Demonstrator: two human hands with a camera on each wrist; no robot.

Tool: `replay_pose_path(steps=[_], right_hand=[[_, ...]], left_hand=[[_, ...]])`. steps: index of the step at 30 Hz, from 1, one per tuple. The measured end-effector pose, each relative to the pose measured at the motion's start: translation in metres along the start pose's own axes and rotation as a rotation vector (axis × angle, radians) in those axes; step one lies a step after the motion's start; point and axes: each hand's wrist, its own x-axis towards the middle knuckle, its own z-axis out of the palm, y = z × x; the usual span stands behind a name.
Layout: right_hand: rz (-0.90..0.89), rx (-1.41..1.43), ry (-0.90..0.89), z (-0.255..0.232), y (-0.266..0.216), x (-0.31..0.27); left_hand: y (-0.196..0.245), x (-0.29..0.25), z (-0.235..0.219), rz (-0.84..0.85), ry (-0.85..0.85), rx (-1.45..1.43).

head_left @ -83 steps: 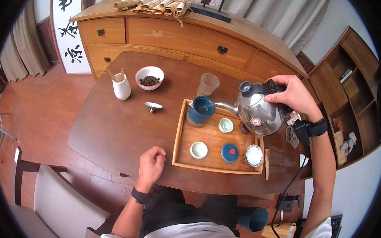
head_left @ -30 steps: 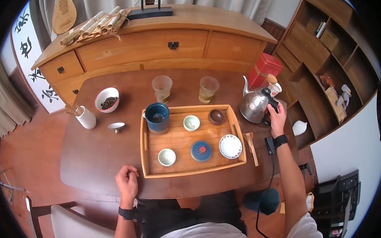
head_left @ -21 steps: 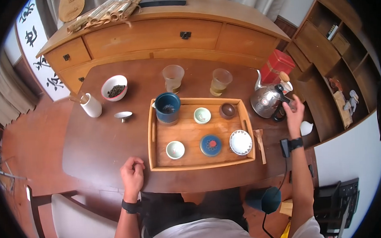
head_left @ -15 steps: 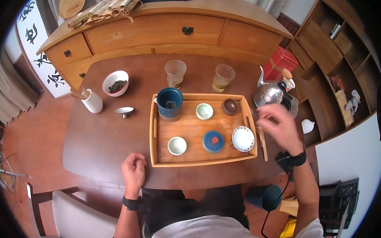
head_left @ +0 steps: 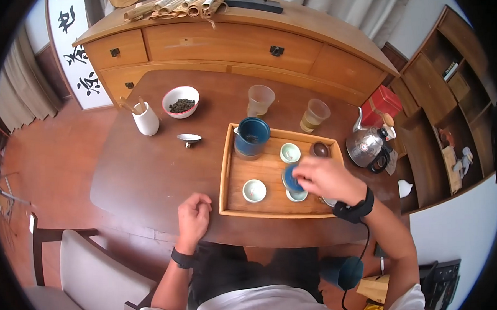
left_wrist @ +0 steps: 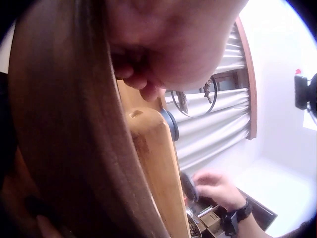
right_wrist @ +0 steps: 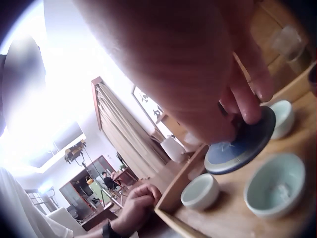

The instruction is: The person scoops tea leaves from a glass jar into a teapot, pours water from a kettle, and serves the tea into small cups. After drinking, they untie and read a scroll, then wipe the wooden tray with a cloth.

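My right hand (head_left: 315, 178) is over the wooden tray (head_left: 225, 172) and pinches the knob of a round blue lid (head_left: 289, 180). In the right wrist view the blue lid (right_wrist: 241, 144) hangs tilted above a pale green bowl (right_wrist: 275, 185). That bowl (head_left: 297, 196) shows just below the lid in the head view. A small pale cup (head_left: 254, 191) stands to its left. My left hand (head_left: 194, 215) rests on the table (head_left: 144, 170) near its front edge, fingers curled, holding nothing.
On the tray stand a tall blue vessel (head_left: 251, 137), a pale cup (head_left: 290, 152) and a brown cup (head_left: 319, 149). A steel kettle (head_left: 365, 146) and red tin (head_left: 384, 103) sit right. Behind are two glass cups (head_left: 259, 100), a bowl of tea leaves (head_left: 180, 101), a white holder (head_left: 146, 119) and a small strainer (head_left: 189, 139).
My right hand set the kettle down at the right, let go, swung back over the tray and lifted the blue lid off the pale bowl. The left hand stayed put.
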Motion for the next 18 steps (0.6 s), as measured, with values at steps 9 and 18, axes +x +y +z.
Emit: replay_pose_path(steps=[9, 18], right_hand=[[-0.086, -0.092, 0.204, -0.035, -0.015, 0.119], [-0.083, 0.019, 0.211, -0.01, 0.0, 0.128]], left_hand=[[-0.001, -0.001, -0.002, 0.014, -0.021, -0.014], [-0.002, 0.001, 0.0, 0.008, -0.018, -0.027]])
